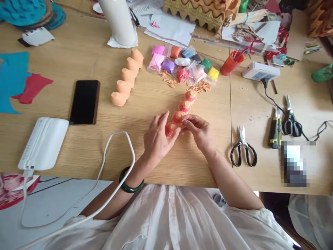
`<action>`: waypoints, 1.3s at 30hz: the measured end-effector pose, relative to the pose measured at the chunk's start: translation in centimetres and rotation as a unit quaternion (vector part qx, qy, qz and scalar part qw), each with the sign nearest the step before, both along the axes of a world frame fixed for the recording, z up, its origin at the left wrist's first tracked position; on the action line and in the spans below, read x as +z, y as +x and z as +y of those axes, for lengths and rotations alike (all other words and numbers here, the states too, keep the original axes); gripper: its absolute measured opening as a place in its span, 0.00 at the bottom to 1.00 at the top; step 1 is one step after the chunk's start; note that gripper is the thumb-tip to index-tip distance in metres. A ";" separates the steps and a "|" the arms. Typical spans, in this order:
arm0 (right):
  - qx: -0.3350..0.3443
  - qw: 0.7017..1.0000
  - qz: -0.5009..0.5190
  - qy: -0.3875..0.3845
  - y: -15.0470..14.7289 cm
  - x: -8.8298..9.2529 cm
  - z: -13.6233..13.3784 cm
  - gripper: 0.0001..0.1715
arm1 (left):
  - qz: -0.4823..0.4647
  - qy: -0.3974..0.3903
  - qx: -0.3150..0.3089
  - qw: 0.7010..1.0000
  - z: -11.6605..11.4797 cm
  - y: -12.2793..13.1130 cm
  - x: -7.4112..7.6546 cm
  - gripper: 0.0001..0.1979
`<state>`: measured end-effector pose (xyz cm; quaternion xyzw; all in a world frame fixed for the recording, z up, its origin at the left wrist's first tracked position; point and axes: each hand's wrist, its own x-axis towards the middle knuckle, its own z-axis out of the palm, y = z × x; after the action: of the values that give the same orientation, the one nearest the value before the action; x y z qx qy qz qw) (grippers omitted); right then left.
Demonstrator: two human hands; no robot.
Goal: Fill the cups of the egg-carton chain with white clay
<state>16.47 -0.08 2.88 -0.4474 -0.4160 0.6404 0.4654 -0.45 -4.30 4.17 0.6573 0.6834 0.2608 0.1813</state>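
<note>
A strip of egg-carton cups (185,106), coloured red with pale orange tops, lies on the table in front of me. My left hand (158,137) is wrapped around its near end, thumb and fingers on either side of the nearest cup. Against the strip's right side, my right hand (199,132) has thumb and forefinger pinched together. Whatever small thing sits in that pinch is too small to name. Farther left stands a second strip of plain orange egg-carton cups (128,77). Orange shavings (201,87) are scattered beyond the red strip.
Bags of coloured clay (168,66) lie at the back, beside a red cup of sticks (231,63). Scissors (243,147) and a utility knife (275,130) are on the right. A phone (85,102) and a white power bank (43,143) with a looping cable lie left.
</note>
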 end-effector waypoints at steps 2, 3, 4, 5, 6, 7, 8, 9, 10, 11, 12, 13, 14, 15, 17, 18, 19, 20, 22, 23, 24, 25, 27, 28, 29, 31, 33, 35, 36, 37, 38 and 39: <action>0.000 1.000 -0.002 0.009 0.1 -0.3 -0.1 0.26 | -0.038 0.017 -0.010 0.999 -0.5 -0.8 0.0 0.33; -0.002 1.000 -0.003 0.012 0.2 -0.5 -0.1 0.26 | -0.048 0.026 -0.011 0.998 -0.8 -1.1 0.0 0.33; -0.005 1.000 -0.004 0.015 0.1 -0.6 -0.2 0.26 | -0.059 0.036 -0.014 0.998 -1.0 -1.4 0.1 0.32; -0.007 1.000 -0.005 0.016 0.1 -0.8 -0.2 0.27 | -0.070 0.039 -0.022 0.997 -1.2 -1.6 0.1 0.31; -0.007 1.000 -0.007 0.017 0.0 -1.0 -0.2 0.27 | -0.074 0.042 -0.026 0.996 -1.3 -1.7 0.0 0.28; -0.004 1.000 -0.011 0.020 0.0 -1.2 -0.2 0.27 | -0.074 0.043 -0.029 0.996 -1.3 -1.7 0.0 0.25; 0.000 1.000 -0.016 0.024 -0.1 -1.4 -0.2 0.27 | -0.072 0.044 -0.028 0.996 -1.2 -1.7 -0.1 0.22; 0.003 0.999 -0.021 0.031 -0.2 -1.6 -0.1 0.27 | -0.068 0.046 -0.025 0.996 -1.0 -1.6 -0.2 0.20; 0.005 0.999 -0.025 0.038 -0.2 -1.7 0.0 0.27 | -0.065 0.048 -0.018 0.997 -0.8 -1.4 -0.3 0.19; 0.004 0.999 -0.026 0.044 -0.2 -1.7 0.1 0.28 | -0.064 0.048 -0.012 0.997 -0.5 -1.3 -0.3 0.18; 0.001 0.999 -0.022 0.049 -0.2 -1.7 0.2 0.28 | -0.065 0.048 -0.005 0.997 -0.3 -1.1 -0.4 0.18; -0.004 0.999 -0.016 0.050 -0.2 -1.7 0.3 0.28 | -0.066 0.047 0.001 0.997 -0.1 -1.0 -0.4 0.19; -0.009 0.999 -0.009 0.048 -0.2 -1.6 0.3 0.27 | -0.068 0.045 0.005 0.997 0.1 -0.8 -0.4 0.19; -0.012 0.999 -0.004 0.043 -0.1 -1.5 0.3 0.27 | -0.069 0.044 0.006 0.997 0.2 -0.7 -0.4 0.19; -0.014 0.999 0.002 0.035 0.0 -1.2 0.1 0.25 | -0.074 0.042 0.004 0.996 0.2 -0.5 -0.3 0.21; -0.014 0.999 0.005 0.034 0.0 -1.1 0.0 0.24 | -0.078 0.047 0.003 0.996 0.2 -0.5 -0.2 0.22; -0.014 0.999 0.008 0.036 0.0 -0.9 -0.2 0.23 | -0.083 0.059 0.001 0.995 0.2 -0.4 -0.1 0.23; -0.015 0.999 0.010 0.040 0.0 -0.7 -0.3 0.23 | -0.091 0.078 -0.003 0.993 0.2 -0.4 0.1 0.22; -0.013 0.999 0.010 0.048 -0.1 -0.3 -0.6 0.23 | -0.105 0.126 -0.022 0.986 0.2 -0.5 0.6 0.18; -0.010 0.999 0.005 0.051 -0.1 -0.1 -0.8 0.23 | -0.108 0.147 -0.036 0.983 0.2 -0.5 0.8 0.15; -0.007 0.999 0.000 0.053 -0.1 0.1 -0.9 0.23 | -0.108 0.161 -0.049 0.980 0.2 -0.5 1.0 0.14; -0.006 0.998 -0.003 0.055 -0.1 0.3 -1.1 0.23 | -0.106 0.168 -0.059 0.978 0.2 -0.5 1.1 0.12; 0.000 0.998 -0.002 0.059 -0.2 0.7 -1.3 0.22 | -0.113 0.177 -0.077 0.975 0.2 -0.4 1.2 0.11; 0.005 0.998 0.004 0.061 -0.3 0.9 -1.5 0.21 | -0.123 0.182 -0.084 0.972 0.3 -0.4 1.2 0.10; 0.011 0.998 0.012 0.062 -0.3 1.0 -1.6 0.20 | -0.134 0.187 -0.091 0.969 0.3 -0.4 1.1 0.10; 0.017 0.998 0.022 0.064 -0.3 1.2 -1.7 0.19 | -0.149 0.189 -0.093 0.966 0.2 -0.4 0.8 0.09; 0.017 0.998 0.016 0.066 -0.3 1.3 -1.8 0.18 | -0.157 0.183 -0.083 0.967 0.2 -0.4 0.5 0.08; 0.019 0.997 0.000 0.069 -0.3 1.3 -1.9 0.19 | -0.169 0.177 -0.072 0.967 0.1 -0.5 0.5 0.07; 0.020 0.997 -0.006 0.070 -0.3 1.3 -1.9 0.19 | -0.176 0.177 -0.069 0.966 0.1 -0.5 0.5 0.07; 0.019 0.997 -0.008 0.071 -0.3 1.3 -1.9 0.19 | -0.181 0.178 -0.068 0.965 0.1 -0.5 0.6 0.06; 0.017 0.997 -0.007 0.070 -0.3 1.2 -1.9 0.20 | -0.182 0.180 -0.067 0.964 0.1 -0.5 0.7 0.06; 0.015 0.998 -0.004 0.068 -0.3 1.2 -1.9 0.20 | -0.181 0.183 -0.066 0.964 0.0 -0.5 0.8 0.06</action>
<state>16.15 -2.00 4.08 -0.4111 -0.4669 0.6160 0.4832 -1.00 -4.25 4.94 0.6646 0.5350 0.4836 0.1955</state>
